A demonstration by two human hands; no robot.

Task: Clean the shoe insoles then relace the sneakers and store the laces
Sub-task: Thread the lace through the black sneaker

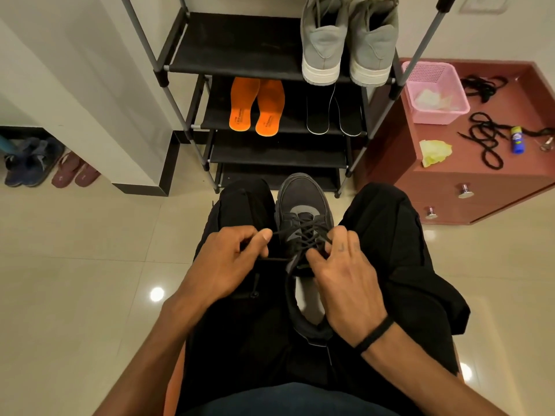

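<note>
A dark grey sneaker [303, 199] lies between my knees, toe pointing away, with a black lace [303, 235] crossed through its eyelets. My left hand [234, 262] pinches one lace end at the sneaker's left side. My right hand [345, 271] rests on the sneaker's right side, fingers curled on the other part of the lace near the upper eyelets. Two orange insoles [256, 106] and two black insoles [333, 115] lie on the rack's second shelf. Loose black laces [486, 139] lie on the red cabinet at the right.
A black shoe rack [240, 43] stands straight ahead with grey sneakers [348, 40] on its top shelf. On the red cabinet [444, 187] sit a pink basket [435, 91], a yellow cloth [434, 151] and a small blue bottle [517, 139]. Sandals and shoes [45, 166] lie at the far left.
</note>
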